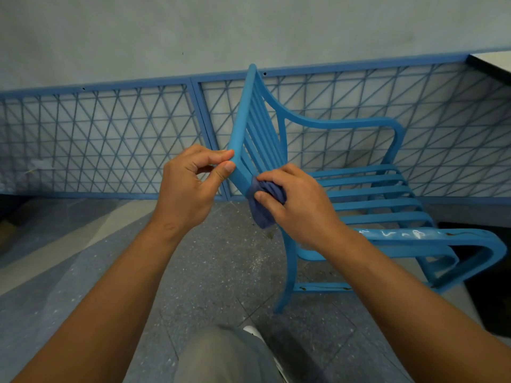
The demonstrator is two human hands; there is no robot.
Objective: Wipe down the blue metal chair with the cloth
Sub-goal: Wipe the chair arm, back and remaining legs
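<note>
The blue metal chair (pixel 345 186) stands right of centre in the frame, and my left hand (pixel 185 186) pinches the near end of its top back rail between thumb and fingertips to steady it. My right hand (pixel 298 205) has its fingers curled round the cloth (pixel 265 205), bunched against the rail just below. The frame looks rigid, smooth and probably slick under paint, so I would brace at the rail; the cloth is soft and limp, best kept wadded in my palm.

grey speckled floor (pixel 210 272), tiled with thin seams. standing directly on it, the blue metal chair (pixel 367 194) and a blue mesh railing (pixel 110 139) behind.
</note>
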